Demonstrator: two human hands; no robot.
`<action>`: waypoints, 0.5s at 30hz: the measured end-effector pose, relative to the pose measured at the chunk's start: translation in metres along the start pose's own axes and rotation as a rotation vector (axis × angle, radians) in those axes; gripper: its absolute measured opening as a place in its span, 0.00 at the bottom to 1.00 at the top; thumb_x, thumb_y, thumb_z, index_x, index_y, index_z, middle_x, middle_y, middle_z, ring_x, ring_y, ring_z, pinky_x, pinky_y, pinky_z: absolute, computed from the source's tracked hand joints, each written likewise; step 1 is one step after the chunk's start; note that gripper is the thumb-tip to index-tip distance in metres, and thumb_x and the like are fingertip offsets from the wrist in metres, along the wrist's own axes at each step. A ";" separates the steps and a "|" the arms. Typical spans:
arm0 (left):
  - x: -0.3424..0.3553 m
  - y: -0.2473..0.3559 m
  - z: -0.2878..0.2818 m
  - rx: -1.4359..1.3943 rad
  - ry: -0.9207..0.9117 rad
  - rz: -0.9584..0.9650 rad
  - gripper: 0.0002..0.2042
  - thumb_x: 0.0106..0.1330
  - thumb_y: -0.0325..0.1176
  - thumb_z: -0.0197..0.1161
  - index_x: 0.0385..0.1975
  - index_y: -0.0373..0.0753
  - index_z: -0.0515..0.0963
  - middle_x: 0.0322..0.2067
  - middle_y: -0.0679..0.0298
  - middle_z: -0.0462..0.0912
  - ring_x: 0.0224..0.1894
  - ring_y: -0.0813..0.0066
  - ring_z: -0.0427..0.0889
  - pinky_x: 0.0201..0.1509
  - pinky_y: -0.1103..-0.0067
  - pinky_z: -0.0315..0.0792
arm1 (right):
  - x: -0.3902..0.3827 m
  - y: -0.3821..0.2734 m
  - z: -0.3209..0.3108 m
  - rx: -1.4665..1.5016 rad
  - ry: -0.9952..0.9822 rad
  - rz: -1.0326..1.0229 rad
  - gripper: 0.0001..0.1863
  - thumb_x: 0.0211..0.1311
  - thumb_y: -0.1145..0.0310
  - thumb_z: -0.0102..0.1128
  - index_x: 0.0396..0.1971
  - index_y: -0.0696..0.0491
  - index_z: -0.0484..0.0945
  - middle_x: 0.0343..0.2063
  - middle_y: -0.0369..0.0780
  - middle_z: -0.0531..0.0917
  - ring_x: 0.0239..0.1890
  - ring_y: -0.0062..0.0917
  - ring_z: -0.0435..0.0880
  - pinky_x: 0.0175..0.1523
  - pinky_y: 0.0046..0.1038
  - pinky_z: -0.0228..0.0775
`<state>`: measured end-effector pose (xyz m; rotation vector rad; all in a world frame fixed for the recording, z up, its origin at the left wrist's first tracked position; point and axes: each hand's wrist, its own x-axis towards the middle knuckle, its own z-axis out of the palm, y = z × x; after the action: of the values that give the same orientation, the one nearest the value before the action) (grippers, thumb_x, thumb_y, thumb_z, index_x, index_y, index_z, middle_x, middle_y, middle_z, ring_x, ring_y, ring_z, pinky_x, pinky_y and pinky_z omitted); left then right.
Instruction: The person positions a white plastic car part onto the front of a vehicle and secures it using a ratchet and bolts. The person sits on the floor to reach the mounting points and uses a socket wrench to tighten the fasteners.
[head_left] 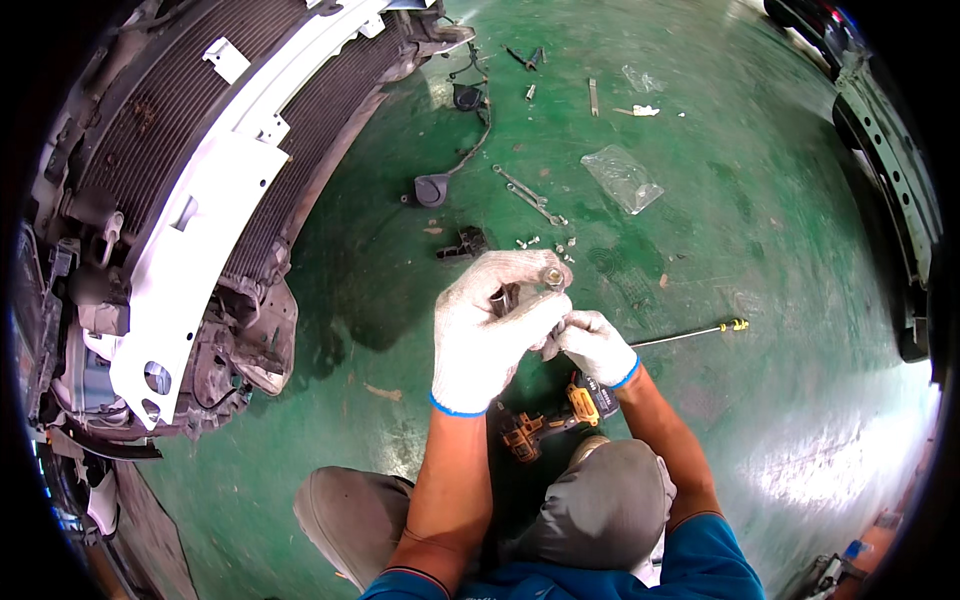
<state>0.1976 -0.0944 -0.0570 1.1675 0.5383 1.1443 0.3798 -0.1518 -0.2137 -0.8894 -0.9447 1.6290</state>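
My left hand (485, 330) in a white knit glove is closed round a small metal socket or fitting (505, 297), with a brass-coloured bolt-like piece (553, 276) at its fingertips. My right hand (592, 348), also gloved, is closed just right of and below it, its fingertips against the held parts; exactly what it grips is hidden. Below my hands a yellow-and-black cordless drill (532, 432) lies on the floor between my legs. Several small bolts (533, 241) and a black plastic part (462, 245) lie just beyond my hands.
The exposed car front (200, 200), with radiator and white beam, fills the left. Wrenches (525, 197), a clear bag (620, 178), a horn on a cable (431, 188) and a thin rod (690, 334) lie on the green floor (780, 260). Vehicle parts (880, 180) line the right.
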 end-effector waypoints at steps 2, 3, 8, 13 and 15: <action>0.000 0.002 0.002 0.009 0.000 -0.020 0.12 0.58 0.15 0.64 0.43 0.30 0.79 0.41 0.53 0.86 0.23 0.84 0.75 0.22 0.85 0.66 | 0.004 0.007 -0.002 0.061 -0.029 -0.010 0.25 0.66 0.58 0.66 0.50 0.66 0.81 0.37 0.44 0.87 0.43 0.30 0.85 0.54 0.31 0.74; -0.001 0.003 0.003 0.012 0.002 -0.041 0.12 0.58 0.15 0.65 0.42 0.30 0.79 0.40 0.54 0.86 0.23 0.84 0.75 0.22 0.85 0.66 | 0.004 0.010 -0.003 0.092 -0.043 -0.014 0.25 0.65 0.58 0.67 0.50 0.66 0.81 0.37 0.45 0.87 0.42 0.31 0.85 0.54 0.32 0.75; -0.003 0.007 0.008 0.045 0.047 -0.038 0.12 0.56 0.14 0.66 0.40 0.31 0.79 0.40 0.55 0.85 0.23 0.84 0.75 0.23 0.85 0.66 | 0.003 0.009 0.005 0.150 -0.014 -0.006 0.25 0.65 0.57 0.67 0.47 0.66 0.81 0.38 0.46 0.87 0.43 0.32 0.85 0.54 0.34 0.75; -0.002 0.001 0.011 0.120 0.068 -0.007 0.13 0.54 0.13 0.68 0.39 0.32 0.79 0.40 0.56 0.85 0.25 0.84 0.76 0.25 0.84 0.68 | 0.001 0.004 0.011 0.157 0.008 -0.041 0.25 0.65 0.54 0.66 0.45 0.65 0.81 0.38 0.46 0.86 0.44 0.32 0.84 0.56 0.34 0.73; -0.002 -0.003 0.012 0.163 0.082 0.048 0.13 0.53 0.14 0.69 0.38 0.32 0.79 0.40 0.56 0.85 0.27 0.83 0.77 0.26 0.84 0.69 | 0.002 0.005 0.018 0.186 0.029 -0.045 0.27 0.65 0.52 0.66 0.44 0.65 0.82 0.37 0.45 0.86 0.44 0.30 0.83 0.56 0.34 0.73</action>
<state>0.2077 -0.1013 -0.0560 1.2829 0.6791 1.2109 0.3614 -0.1541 -0.2110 -0.7570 -0.7736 1.6316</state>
